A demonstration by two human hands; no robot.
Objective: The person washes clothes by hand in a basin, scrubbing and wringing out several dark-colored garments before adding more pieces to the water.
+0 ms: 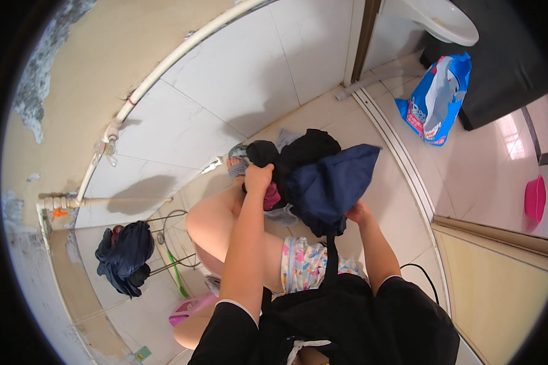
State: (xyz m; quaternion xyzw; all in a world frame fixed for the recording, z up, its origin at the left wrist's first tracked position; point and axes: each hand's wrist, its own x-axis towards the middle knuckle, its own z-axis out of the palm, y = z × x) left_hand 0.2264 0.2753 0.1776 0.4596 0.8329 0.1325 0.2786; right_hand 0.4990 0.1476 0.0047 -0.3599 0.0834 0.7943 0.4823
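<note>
A navy blue cloth garment (331, 182) hangs bunched in front of my knees, with black clothing (311, 148) piled against it. My left hand (259, 178) grips dark fabric at the pile's left side. On the right, my right hand (358, 211) holds the lower edge of the navy garment; its fingertips are partly hidden by the cloth. A magenta cloth (271, 196) and a grey cloth (283, 215) show below the black fabric. A dark strap (331, 255) hangs down from the bundle over my patterned shorts (303, 267).
Another dark bundle of clothes (125, 258) hangs on a metal rack at left. A pipe with a tap (110, 143) runs along the wall. Beyond the door track (399, 146) stand a blue detergent bag (438, 102) and a pink basin (534, 198). A green-handled brush (177, 276) leans nearby.
</note>
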